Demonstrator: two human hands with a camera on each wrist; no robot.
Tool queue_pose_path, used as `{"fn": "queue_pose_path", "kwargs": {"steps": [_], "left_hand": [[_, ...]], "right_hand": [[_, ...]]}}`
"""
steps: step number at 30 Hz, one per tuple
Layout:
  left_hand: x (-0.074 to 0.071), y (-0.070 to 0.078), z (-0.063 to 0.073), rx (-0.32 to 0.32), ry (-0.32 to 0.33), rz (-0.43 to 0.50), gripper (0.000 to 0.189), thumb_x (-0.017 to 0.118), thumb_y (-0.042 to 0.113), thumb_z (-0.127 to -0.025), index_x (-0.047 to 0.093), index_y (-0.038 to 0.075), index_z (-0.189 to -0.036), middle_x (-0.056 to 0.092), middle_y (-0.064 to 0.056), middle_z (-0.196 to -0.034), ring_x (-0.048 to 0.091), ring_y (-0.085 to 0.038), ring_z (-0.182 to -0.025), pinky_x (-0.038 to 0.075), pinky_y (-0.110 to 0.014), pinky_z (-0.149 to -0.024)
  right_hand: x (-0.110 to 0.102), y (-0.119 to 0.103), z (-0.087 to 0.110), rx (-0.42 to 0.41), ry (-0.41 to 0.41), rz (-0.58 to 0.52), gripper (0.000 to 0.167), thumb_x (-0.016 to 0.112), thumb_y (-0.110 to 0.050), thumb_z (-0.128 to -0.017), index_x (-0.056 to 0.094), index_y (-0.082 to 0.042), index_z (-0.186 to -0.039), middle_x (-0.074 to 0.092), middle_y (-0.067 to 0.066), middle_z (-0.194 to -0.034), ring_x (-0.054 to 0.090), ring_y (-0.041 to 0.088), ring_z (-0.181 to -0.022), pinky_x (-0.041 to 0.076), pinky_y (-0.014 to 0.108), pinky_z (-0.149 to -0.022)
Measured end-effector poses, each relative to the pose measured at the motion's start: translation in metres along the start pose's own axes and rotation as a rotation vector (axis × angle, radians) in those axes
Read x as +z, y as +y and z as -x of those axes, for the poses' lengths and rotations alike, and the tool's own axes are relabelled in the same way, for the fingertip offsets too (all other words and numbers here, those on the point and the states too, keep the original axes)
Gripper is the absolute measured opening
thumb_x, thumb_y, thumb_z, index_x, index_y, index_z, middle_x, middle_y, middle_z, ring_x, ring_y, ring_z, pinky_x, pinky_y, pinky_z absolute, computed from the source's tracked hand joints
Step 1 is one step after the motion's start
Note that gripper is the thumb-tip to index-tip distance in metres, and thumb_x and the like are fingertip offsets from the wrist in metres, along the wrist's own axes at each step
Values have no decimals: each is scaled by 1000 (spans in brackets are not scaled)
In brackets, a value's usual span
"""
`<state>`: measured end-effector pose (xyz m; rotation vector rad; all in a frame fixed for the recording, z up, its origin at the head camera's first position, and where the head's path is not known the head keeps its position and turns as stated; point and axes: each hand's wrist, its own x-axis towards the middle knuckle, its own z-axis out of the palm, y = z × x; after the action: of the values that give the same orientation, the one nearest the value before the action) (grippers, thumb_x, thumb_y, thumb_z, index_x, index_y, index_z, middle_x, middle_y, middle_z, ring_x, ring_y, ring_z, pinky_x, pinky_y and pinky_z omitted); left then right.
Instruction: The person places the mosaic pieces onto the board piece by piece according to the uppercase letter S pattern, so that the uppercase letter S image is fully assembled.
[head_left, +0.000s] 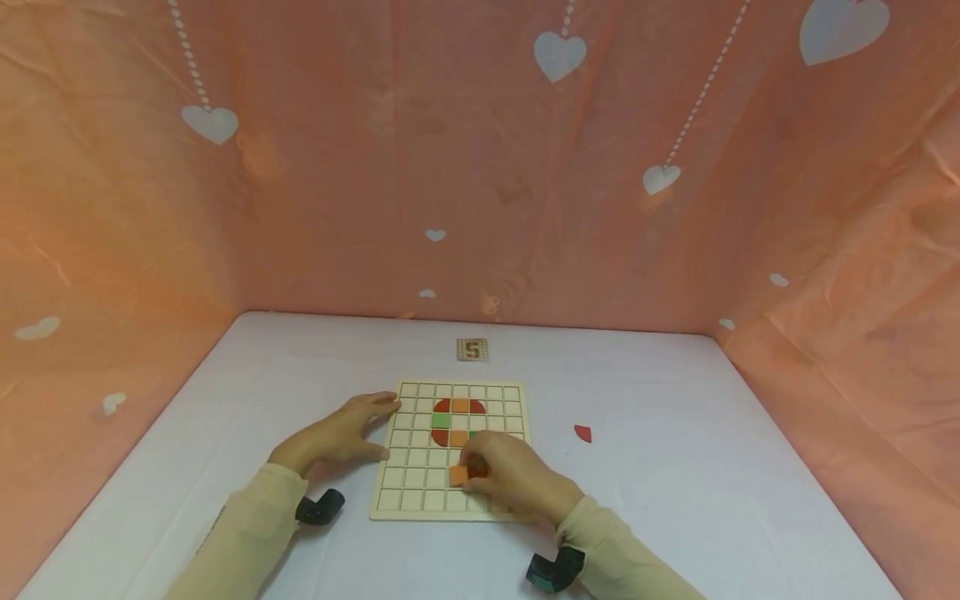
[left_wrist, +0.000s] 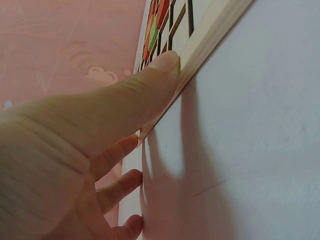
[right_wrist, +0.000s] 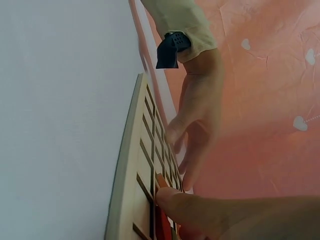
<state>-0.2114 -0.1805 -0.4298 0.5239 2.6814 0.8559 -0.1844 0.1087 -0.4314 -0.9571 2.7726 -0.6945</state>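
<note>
A light wooden grid board point(head_left: 408, 500) lies on the white table. Set into its cells are red quarter-round tiles point(head_left: 441, 437), orange square tiles point(head_left: 460, 406) and a green square tile point(head_left: 440, 421). My left hand point(head_left: 339, 435) rests at the board's left edge, fingers loosely extended, thumb point(left_wrist: 162, 67) against the rim. Over the lower middle cells, my right hand point(head_left: 517, 479) pinches an orange square tile point(head_left: 458, 477) between thumb and fingers; in the right wrist view this tile point(right_wrist: 161, 181) stands slightly tilted at the thumb tip. A red tile under that hand is partly hidden.
One loose red quarter-round tile point(head_left: 583, 433) lies right of the board. Behind the board is a small patterned card point(head_left: 472, 350) with a brown figure like a 5. Orange cloth point(head_left: 480, 167) with pale hearts walls the table at the back and sides.
</note>
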Motion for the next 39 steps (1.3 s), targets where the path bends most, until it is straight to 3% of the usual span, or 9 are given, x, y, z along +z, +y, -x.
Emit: {"fn": "queue_pose_path", "kwargs": {"steps": [18, 30, 39], "left_hand": [[-1, 1, 1, -2, -1, 13, 80, 82, 23, -82, 45, 2, -151, 30, -21, -164, 21, -48, -152, 20, -66, -124], [-2, 1, 2, 11, -1, 17, 79, 81, 22, -83, 44, 2, -151, 29, -21, -165, 20, -49, -152, 20, -67, -124], [0, 0, 2, 8, -1, 19, 79, 81, 21, -84, 44, 1, -151, 29, -21, -165, 20, -49, -152, 20, -67, -124]], "right_hand": [[3, -5, 1, -10, 3, -1, 20, 81, -23, -86, 74, -16, -104, 70, -9, -94, 55, 2, -83, 50, 21, -79], [2, -9, 0, -7, -19, -35, 19, 79, -20, -88, 77, -14, -106, 71, -11, -87, 55, -2, -78, 49, 16, -73], [5, -11, -2, -33, -28, -50, 13, 74, -20, -93, 80, -17, -104, 75, -11, -96, 60, -3, -87, 55, 18, -82]]}}
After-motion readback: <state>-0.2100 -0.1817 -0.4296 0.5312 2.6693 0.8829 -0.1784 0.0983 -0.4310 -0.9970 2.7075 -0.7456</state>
